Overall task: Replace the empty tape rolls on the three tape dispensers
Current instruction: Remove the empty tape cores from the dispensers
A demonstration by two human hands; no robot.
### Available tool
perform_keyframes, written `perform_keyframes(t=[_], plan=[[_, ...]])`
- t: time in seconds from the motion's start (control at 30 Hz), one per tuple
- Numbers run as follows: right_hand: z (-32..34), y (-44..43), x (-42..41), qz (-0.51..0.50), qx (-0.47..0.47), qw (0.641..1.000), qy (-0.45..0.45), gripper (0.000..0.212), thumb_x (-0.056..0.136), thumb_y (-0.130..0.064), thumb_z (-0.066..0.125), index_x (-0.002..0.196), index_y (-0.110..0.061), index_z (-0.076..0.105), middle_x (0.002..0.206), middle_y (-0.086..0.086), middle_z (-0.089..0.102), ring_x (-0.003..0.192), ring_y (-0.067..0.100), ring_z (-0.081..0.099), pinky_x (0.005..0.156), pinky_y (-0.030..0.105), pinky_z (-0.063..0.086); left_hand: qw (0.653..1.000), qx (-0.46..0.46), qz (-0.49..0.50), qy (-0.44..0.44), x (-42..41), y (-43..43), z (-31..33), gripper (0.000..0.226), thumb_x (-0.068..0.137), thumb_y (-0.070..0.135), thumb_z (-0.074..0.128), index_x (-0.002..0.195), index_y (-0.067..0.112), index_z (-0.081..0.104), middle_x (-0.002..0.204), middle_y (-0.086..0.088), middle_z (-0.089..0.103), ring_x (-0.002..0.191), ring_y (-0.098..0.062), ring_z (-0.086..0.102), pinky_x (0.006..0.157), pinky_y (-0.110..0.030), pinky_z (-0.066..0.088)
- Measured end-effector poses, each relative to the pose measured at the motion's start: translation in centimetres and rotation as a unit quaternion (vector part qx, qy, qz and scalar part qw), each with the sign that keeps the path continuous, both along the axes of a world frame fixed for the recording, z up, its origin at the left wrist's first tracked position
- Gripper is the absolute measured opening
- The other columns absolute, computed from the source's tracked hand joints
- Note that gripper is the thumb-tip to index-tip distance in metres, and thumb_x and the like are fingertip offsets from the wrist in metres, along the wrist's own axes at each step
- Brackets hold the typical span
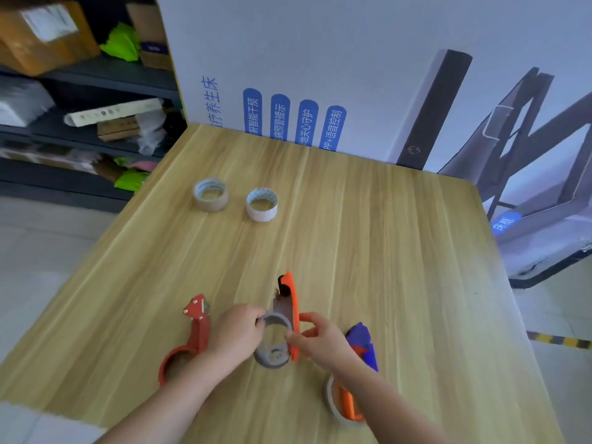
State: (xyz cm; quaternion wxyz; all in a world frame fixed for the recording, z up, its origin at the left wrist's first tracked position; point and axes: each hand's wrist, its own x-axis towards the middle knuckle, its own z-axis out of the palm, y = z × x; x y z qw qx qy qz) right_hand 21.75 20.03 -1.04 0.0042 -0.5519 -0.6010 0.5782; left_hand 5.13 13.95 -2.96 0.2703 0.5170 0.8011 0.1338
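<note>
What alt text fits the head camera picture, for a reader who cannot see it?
Two hands work on an orange tape dispenser on a wooden table: the left hand pinches a grey ring at it, the right hand grips its frame. A red dispenser lies left, a blue dispenser right, two tape rolls farther back.

even cool daylight, soft blur, warped edges

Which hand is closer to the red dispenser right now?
Left. The left hand, pinching the grey core, is just right of the red dispenser; the right hand, farther off, holds the orange dispenser.
</note>
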Motion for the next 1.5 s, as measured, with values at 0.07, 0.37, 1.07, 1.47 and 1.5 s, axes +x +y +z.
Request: perform_keyframes(t=[0.07, 0.37, 1.07, 1.47, 1.5], plan=[[-0.8, -1.9, 0.9, 0.028, 0.010, 0.999, -0.024, 0.037, 0.081, -0.029, 0.072, 0.115, -0.022, 0.059, 0.096, 0.009, 0.074, 0.077, 0.018, 0.066, 0.085, 0.036, 0.056, 1.000, -0.012, 0.000, 0.013, 1.5, -2.5, -0.5, 0.022, 0.092, 0.022, 0.048, 0.092, 0.017, 0.069, 0.084, -0.002, 0.070, 0.081, -0.022, 0.064, 0.065, -0.034, 0.045], [-3.0, -6.0, 1.8, 0.120, 0.068, 0.985, -0.100, 0.045, 0.085, -0.031, 0.065, 0.128, -0.020, 0.054, 0.104, 0.002, 0.068, 0.097, 0.019, 0.065, 0.081, 0.028, 0.050, 0.998, -0.035, -0.017, 0.044, 3.6, -7.4, -3.0, 0.021, 0.095, 0.025, 0.046, 0.090, 0.015, 0.064, 0.095, -0.003, 0.068, 0.090, -0.021, 0.063, 0.069, -0.032, 0.042], [-3.3, -1.4, 12.7, -0.035, 0.056, 0.977, -0.205, 0.020, 0.085, -0.027, 0.052, 0.101, -0.019, 0.063, 0.086, 0.005, 0.073, 0.074, 0.022, 0.073, 0.069, 0.033, 0.060, 0.984, -0.097, -0.146, 0.003, 15.0, 1.5, -4.4, 0.032, 0.086, 0.042, 0.057, 0.108, 0.019, 0.058, 0.112, -0.005, 0.059, 0.102, -0.027, 0.060, 0.080, -0.036, 0.046], [1.3, 6.8, 13.0, -0.162, -0.056, 0.983, 0.060, 0.046, 0.074, -0.044, 0.077, 0.090, -0.002, 0.067, 0.073, 0.008, 0.065, 0.058, 0.018, 0.062, 0.053, 0.026, 0.053, 0.984, 0.088, 0.061, -0.143, 14.3, 7.5, 1.2, 0.010, 0.085, 0.029, 0.060, 0.094, 0.030, 0.064, 0.083, 0.010, 0.068, 0.073, -0.012, 0.064, 0.063, -0.029, 0.049], [1.7, 7.6, 12.9, -0.178, -0.053, 0.980, 0.076, 0.048, 0.075, -0.043, 0.076, 0.091, 0.000, 0.067, 0.075, 0.010, 0.066, 0.059, 0.021, 0.062, 0.056, 0.029, 0.053, 0.979, 0.135, 0.075, -0.134, 14.2, 7.8, 1.8, 0.013, 0.086, 0.031, 0.061, 0.099, 0.027, 0.064, 0.089, 0.010, 0.066, 0.077, -0.012, 0.063, 0.068, -0.029, 0.051]])
